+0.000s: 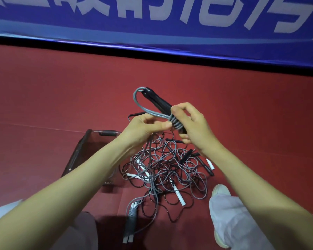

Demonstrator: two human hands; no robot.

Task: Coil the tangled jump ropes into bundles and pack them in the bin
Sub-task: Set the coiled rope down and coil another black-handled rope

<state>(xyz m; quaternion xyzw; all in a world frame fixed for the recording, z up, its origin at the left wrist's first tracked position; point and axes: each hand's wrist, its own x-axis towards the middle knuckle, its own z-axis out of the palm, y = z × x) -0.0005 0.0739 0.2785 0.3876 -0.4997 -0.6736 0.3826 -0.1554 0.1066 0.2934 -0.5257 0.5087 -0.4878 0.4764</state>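
A rope bundle (152,103) with black handles and a grey cord looped over them is held up above the floor. My right hand (190,125) grips the bundle where the grey cord is wound around the handles. My left hand (145,127) pinches the grey cord just beside those turns. Below lies a tangled pile of ropes (166,170), grey and black cords with white and black handles. A finished bundle (131,222), wrapped in grey cord, lies near my knees. The clear bin (90,152) stands on the floor to the left, partly hidden by my left forearm.
The floor is a red mat (52,96). A blue banner with white characters (152,20) runs along the back. My shoe and pale trouser leg (224,210) are at the lower right, close to the pile.
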